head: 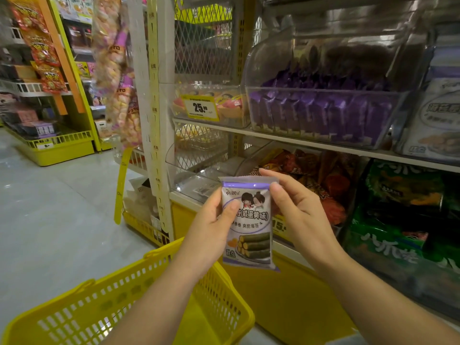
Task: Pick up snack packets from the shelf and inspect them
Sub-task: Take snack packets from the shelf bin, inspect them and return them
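Head view: the snack packet is held upright in mid-air, near the camera and in front of the lower shelf. Its printed face is turned toward the person, probably so the label can be read. The left hand grips its left edge, thumb across the front. The right hand pinches the top right corner, steadying it. Just behind, a clear bin holds orange and red packets, with green bags further right. On the shelf above, a larger clear bin holds purple packets standing in rows; left of it is a yellow price tag. A yellow basket sits below the left forearm.
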